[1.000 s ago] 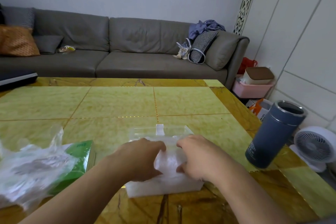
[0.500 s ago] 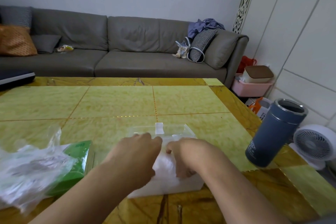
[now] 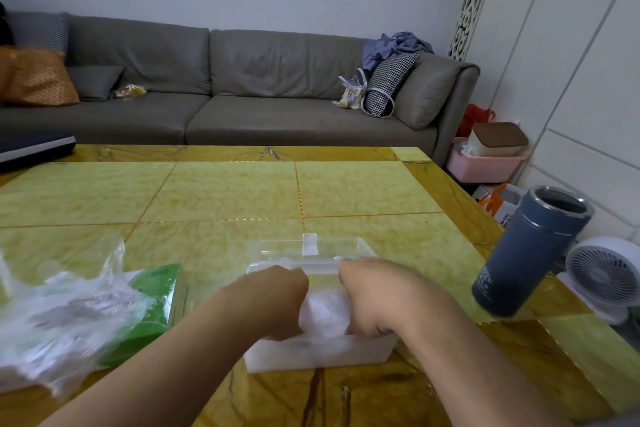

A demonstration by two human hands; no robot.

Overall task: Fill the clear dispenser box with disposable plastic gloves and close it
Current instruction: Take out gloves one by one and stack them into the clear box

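Near the front edge of the tabletop [image 3: 346,191] sits the clear dispenser box [image 3: 322,354], its hinged lid [image 3: 311,250] thrown back flat on the far side, and a white wad of disposable plastic gloves [image 3: 325,312] bulges above the rim between the two hands. Left hand [image 3: 273,305] and right hand [image 3: 374,298] both bear down on the wad with knuckles up; their fingers curl downward into the plastic, but the fingertips are hidden, so I cannot tell whether they pinch the gloves or only press them. The step looks like the packing-down stage, filling nearly done, closing not yet begun. Next, the wad probably needs tucking below the rim so the lid can swing over and latch. Off to the left lies loose plastic wrapping [image 3: 59,319] over a green carton [image 3: 156,295]; a dark blue tumbler [image 3: 526,253] stands to the right.
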